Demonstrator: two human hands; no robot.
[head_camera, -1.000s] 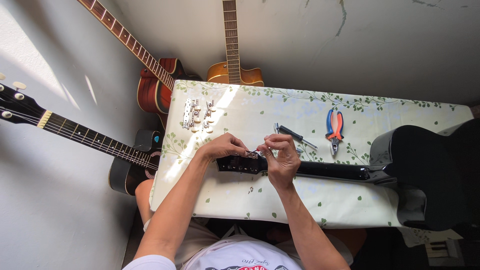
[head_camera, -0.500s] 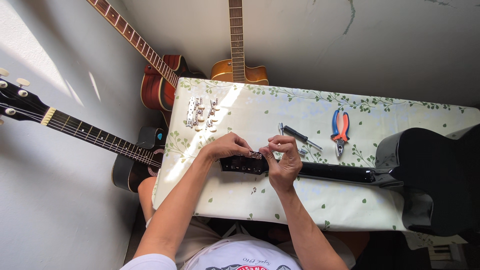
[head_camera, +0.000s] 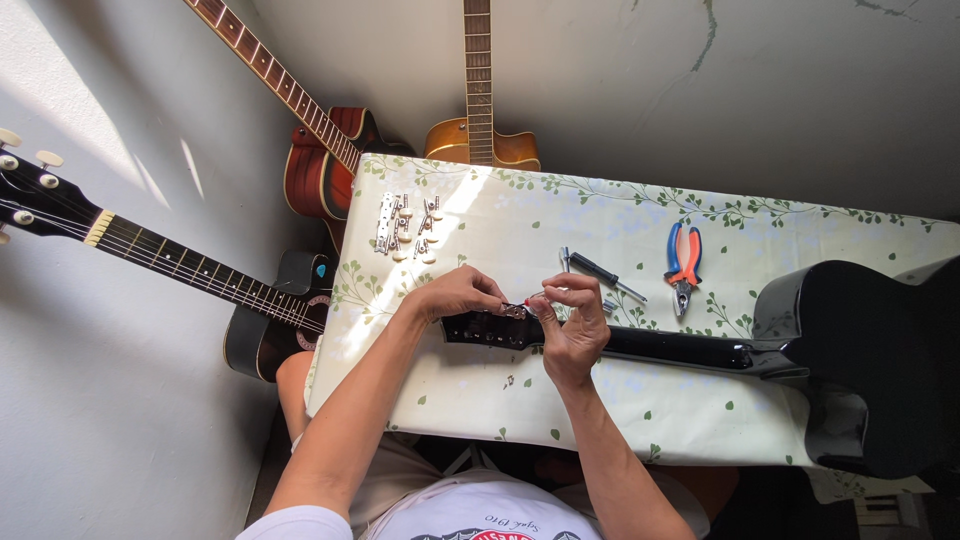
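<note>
Step in hand: fitting or adjusting a small silver tuning-machine part (head_camera: 514, 312) at the headstock of the glossy black acoustic guitar (head_camera: 860, 360), by the look of it.
Guitar: flat across the leaf-print tablecloth (head_camera: 520, 210), body to the right, headstock (head_camera: 485, 328) near the middle.
Left hand (head_camera: 455, 295): curled over the headstock, fingertips pinched at the silver part; exact grip hidden.
Right hand (head_camera: 572, 325): fingers bent close, thumb and forefinger meeting at the same part, palm over the neck.
Within reach: black-handled screwdriver (head_camera: 606, 276) just beyond the right hand; orange-and-blue pliers (head_camera: 683, 262) further right; spare chrome tuner strips (head_camera: 405, 225) near the far left corner.
Next move, as a judgement: calls for keeping the part seated while freeing one hand for the screwdriver.
</note>
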